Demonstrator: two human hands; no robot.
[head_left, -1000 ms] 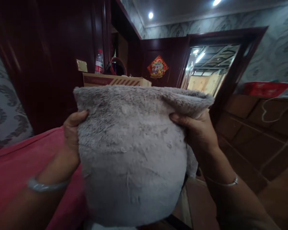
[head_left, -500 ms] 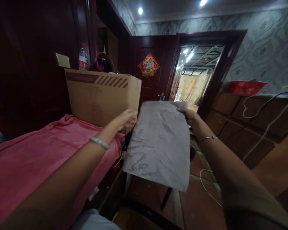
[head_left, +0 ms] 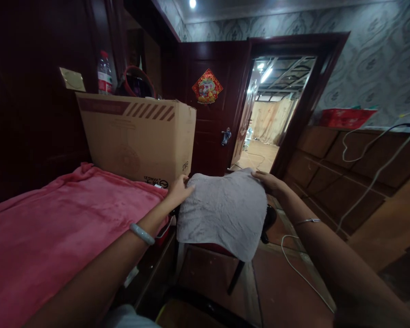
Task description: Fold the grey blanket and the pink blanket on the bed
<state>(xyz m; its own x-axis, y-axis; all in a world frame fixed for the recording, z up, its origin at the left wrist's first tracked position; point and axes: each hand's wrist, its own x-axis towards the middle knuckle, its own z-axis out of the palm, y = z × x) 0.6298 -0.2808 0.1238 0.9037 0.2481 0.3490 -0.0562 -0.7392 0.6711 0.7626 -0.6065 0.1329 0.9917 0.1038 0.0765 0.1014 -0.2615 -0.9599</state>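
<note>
A grey towel [head_left: 222, 212] lies draped over a chair with dark legs [head_left: 235, 277], its near edge hanging over the front. A strip of dark red seat [head_left: 210, 247] shows beneath that edge. At the towel's far left corner, my left hand [head_left: 179, 192] is closed on the edge, thumb over the cloth. The far right corner is pinched in my right hand [head_left: 270, 183] and slightly raised. Most of the chair is hidden under the towel.
To the left, a pink blanket [head_left: 71, 228] covers a surface bearing a large cardboard box [head_left: 133, 136]. A bottle [head_left: 104, 75] stands behind the box top. White cable [head_left: 302, 259] runs over the tiled floor at right, beside wooden cabinets [head_left: 341, 168]. A doorway stands open ahead.
The towel has come down from a raised, stretched position onto the chair. My left hand has moved down and taken its far left corner. My right hand has lowered with its corner.
</note>
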